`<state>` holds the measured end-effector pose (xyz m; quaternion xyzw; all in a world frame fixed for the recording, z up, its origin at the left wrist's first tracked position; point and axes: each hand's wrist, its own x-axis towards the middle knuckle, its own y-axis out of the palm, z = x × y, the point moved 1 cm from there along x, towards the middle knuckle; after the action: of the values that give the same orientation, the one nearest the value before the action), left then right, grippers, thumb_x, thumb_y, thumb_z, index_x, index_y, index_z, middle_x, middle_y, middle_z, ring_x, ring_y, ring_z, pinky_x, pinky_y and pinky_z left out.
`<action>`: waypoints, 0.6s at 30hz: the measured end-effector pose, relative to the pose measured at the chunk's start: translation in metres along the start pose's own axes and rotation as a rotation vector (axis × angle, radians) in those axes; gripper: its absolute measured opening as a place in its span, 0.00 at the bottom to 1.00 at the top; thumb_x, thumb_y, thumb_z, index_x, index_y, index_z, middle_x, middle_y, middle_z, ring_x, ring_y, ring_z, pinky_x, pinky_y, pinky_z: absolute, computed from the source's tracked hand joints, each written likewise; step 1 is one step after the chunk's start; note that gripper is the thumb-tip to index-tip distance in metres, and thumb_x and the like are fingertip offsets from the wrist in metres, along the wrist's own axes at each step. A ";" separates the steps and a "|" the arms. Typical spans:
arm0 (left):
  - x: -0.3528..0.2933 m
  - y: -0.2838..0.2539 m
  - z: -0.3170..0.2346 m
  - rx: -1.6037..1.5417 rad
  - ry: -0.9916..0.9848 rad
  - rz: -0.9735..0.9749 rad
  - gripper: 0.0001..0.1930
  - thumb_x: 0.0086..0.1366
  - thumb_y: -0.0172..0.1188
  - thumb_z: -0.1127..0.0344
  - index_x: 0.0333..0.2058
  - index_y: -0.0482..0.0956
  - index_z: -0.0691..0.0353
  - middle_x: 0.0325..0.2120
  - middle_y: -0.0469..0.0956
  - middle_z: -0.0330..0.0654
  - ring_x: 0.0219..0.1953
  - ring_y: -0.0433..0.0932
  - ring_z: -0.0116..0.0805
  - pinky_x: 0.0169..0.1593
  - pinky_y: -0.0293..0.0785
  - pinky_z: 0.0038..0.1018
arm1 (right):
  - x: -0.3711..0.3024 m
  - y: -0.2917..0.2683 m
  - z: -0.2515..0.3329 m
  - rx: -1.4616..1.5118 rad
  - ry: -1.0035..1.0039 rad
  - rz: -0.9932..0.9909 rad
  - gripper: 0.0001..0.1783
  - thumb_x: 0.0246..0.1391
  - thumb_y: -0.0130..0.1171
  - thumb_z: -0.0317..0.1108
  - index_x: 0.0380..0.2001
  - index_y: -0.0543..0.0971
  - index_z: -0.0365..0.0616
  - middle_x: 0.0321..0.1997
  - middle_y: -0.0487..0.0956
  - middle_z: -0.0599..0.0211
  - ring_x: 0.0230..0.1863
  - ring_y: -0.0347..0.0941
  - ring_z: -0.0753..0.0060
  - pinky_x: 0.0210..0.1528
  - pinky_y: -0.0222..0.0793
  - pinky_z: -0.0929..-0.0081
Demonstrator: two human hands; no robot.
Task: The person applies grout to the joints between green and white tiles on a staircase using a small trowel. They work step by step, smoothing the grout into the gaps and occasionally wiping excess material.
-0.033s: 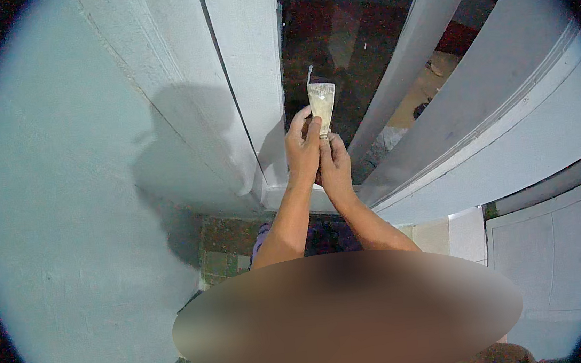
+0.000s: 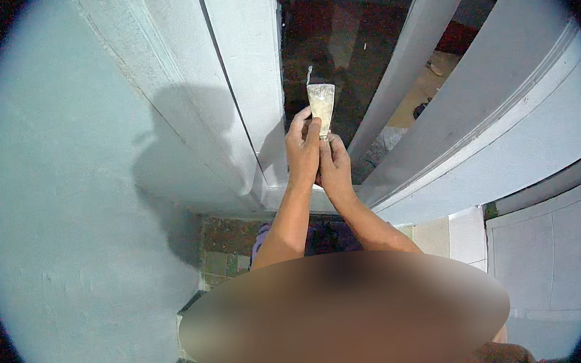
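Observation:
A putty knife (image 2: 322, 100) stands nearly upright in front of me, its flared blade smeared with pale, dried-looking filler. The wide edge points away and the narrow neck comes down into my hands. My left hand (image 2: 303, 149) is closed on the blade's left side and neck, thumb across the front, fingers partly behind. Just below, my right hand (image 2: 335, 164) is closed around the lower end; its fingers cover the handle. Both hands touch each other. By the blade's upper left corner shows a thin whitish streak (image 2: 309, 75); I cannot tell whether it touches the blade.
Ahead is a dark glass pane (image 2: 332, 37) between a pale frame (image 2: 247, 59) and a slanting grey bar (image 2: 411, 51). A bluish-white wall (image 2: 62, 203) on the left carries my shadow. White panels (image 2: 555, 247) stand at the right. Floor tiles (image 2: 221, 261) show below.

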<state>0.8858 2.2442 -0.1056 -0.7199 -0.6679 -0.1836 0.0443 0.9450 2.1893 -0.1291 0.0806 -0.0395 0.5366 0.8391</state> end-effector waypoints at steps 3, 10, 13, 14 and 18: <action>-0.001 -0.001 0.000 -0.009 0.016 0.015 0.15 0.65 0.55 0.68 0.49 0.75 0.67 0.33 0.78 0.41 0.34 0.74 0.26 0.39 0.71 0.25 | -0.003 -0.001 0.004 0.020 0.019 -0.008 0.11 0.65 0.45 0.36 0.43 0.72 0.40 0.29 0.74 0.68 0.24 0.67 0.80 0.24 0.62 0.79; 0.000 -0.001 -0.003 -0.038 -0.021 0.020 0.15 0.65 0.55 0.68 0.49 0.74 0.69 0.32 0.78 0.41 0.33 0.74 0.25 0.37 0.71 0.24 | -0.003 0.003 0.011 0.039 0.010 -0.035 0.10 0.65 0.45 0.37 0.41 0.71 0.42 0.22 0.71 0.72 0.15 0.61 0.85 0.15 0.56 0.81; -0.002 -0.001 -0.006 -0.060 -0.032 0.019 0.15 0.65 0.55 0.68 0.49 0.74 0.69 0.33 0.78 0.41 0.34 0.74 0.25 0.39 0.71 0.23 | -0.004 0.001 0.011 0.082 0.050 0.001 0.11 0.65 0.45 0.37 0.42 0.71 0.42 0.21 0.71 0.72 0.15 0.61 0.85 0.14 0.55 0.82; -0.003 -0.001 -0.006 -0.055 -0.049 0.023 0.15 0.65 0.55 0.69 0.49 0.75 0.69 0.34 0.78 0.41 0.35 0.74 0.26 0.40 0.71 0.23 | -0.004 0.001 0.011 0.095 0.059 0.018 0.11 0.65 0.46 0.37 0.42 0.71 0.42 0.21 0.71 0.72 0.14 0.61 0.85 0.13 0.55 0.82; -0.003 -0.001 -0.009 -0.055 -0.011 0.028 0.15 0.66 0.54 0.69 0.49 0.74 0.69 0.36 0.79 0.42 0.37 0.75 0.27 0.42 0.71 0.23 | -0.004 0.001 0.013 0.074 0.014 0.015 0.11 0.65 0.45 0.38 0.41 0.71 0.42 0.20 0.70 0.72 0.13 0.60 0.85 0.12 0.54 0.82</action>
<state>0.8827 2.2393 -0.0986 -0.7310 -0.6528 -0.1973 0.0232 0.9430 2.1838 -0.1172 0.1075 -0.0145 0.5443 0.8318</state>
